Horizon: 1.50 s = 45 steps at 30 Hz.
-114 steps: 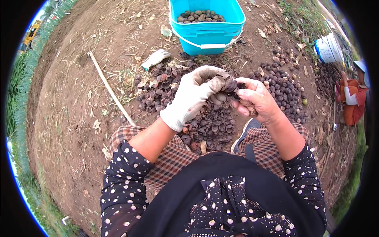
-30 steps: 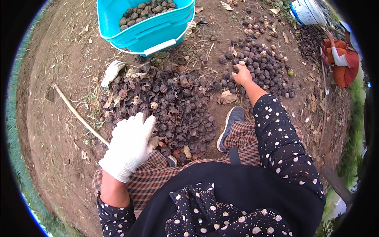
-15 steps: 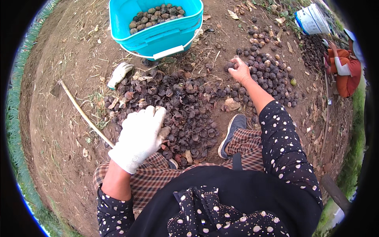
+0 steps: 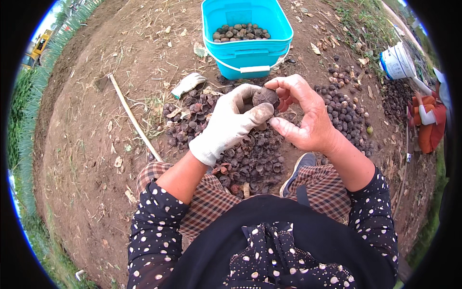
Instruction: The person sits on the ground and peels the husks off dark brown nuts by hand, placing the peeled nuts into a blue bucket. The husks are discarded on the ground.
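Observation:
My left hand [image 4: 233, 118], in a soiled white glove, grips a dark, round walnut [image 4: 265, 97] still in its blackened husk. The bare fingers of my right hand [image 4: 303, 113] curl about the same nut from the other side, thumb below and forefinger at its top. Under both hands lies a heap of dark, broken husks [image 4: 255, 159]. To the right of them spreads a pile of whole dark-husked walnuts [image 4: 344, 118]. A turquoise bucket [image 4: 248, 50] stands beyond my hands, with cleaned brown walnuts [image 4: 240, 32] in it.
A second white glove [image 4: 187, 85] lies beside the husk heap. On the left, a long-handled hoe [image 4: 130, 115] rests on the soil. At far right, a person in orange and red [image 4: 428, 125] crouches near a tipped white bucket [image 4: 398, 61].
My right hand has come from the walnut pile to my left hand, bringing a walnut. The gloved hand has risen to meet it. The view has shifted, so the bucket appears further right.

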Each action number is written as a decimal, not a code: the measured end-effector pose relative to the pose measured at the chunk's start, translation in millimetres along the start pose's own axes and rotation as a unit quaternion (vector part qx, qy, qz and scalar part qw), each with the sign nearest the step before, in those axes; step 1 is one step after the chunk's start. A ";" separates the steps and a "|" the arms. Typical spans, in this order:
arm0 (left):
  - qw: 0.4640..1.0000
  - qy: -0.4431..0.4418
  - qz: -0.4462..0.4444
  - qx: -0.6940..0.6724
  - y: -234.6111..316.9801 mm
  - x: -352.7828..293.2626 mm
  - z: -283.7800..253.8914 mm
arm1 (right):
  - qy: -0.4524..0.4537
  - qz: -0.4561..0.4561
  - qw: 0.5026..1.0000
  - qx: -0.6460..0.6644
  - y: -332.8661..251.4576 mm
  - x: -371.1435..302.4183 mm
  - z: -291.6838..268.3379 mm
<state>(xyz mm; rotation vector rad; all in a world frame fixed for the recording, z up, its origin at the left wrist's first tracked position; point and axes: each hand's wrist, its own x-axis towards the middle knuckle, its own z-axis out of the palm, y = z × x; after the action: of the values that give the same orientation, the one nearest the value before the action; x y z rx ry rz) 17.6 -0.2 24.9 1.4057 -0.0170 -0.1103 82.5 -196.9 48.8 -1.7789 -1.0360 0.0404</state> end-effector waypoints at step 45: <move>0.961 0.006 0.226 0.163 -19.3 2.9 31.3 | 0.158 0.111 0.947 0.256 -4.2 -25.3 29.4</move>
<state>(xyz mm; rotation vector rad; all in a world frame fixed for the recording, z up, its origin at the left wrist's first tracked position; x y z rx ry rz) 16.7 -34.3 10.8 1.6959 -0.3575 0.2935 50.2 -191.1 27.7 -1.3589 -0.5267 0.1457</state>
